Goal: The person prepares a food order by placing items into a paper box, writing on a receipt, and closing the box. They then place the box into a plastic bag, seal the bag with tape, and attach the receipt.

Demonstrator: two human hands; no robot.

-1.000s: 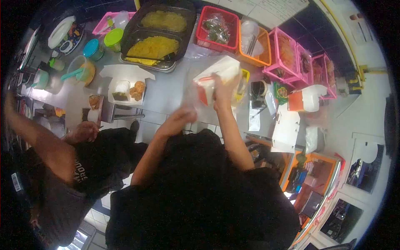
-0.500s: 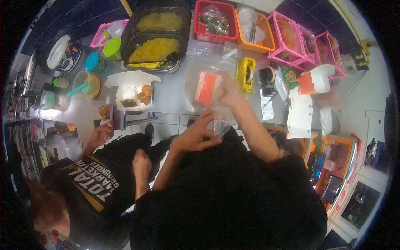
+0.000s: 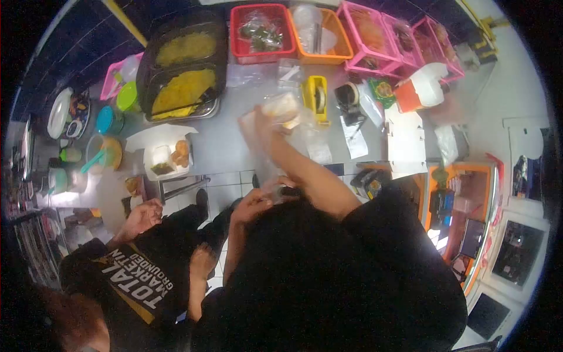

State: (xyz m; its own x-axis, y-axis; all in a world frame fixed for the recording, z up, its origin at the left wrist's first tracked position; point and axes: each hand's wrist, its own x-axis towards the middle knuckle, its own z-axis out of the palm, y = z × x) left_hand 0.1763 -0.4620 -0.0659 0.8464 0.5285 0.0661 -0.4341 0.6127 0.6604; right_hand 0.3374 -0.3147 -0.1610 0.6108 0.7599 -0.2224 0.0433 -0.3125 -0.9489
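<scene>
A grey bench [image 3: 220, 144] is crossing the upper frame, above white floor tiles [image 3: 231, 190]; dark wall tiles [image 3: 76, 44] are showing upper left. At centre, a clear bag [image 3: 265, 161] is stretching between the blurred right hand [image 3: 259, 124], its fingers unreadable, and the left hand [image 3: 252, 206], its fingers bending, grip unclear.

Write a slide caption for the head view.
Right hand blurred over the grey counter, left hand at clear plastic, with red basket and orange basket behind.
</scene>
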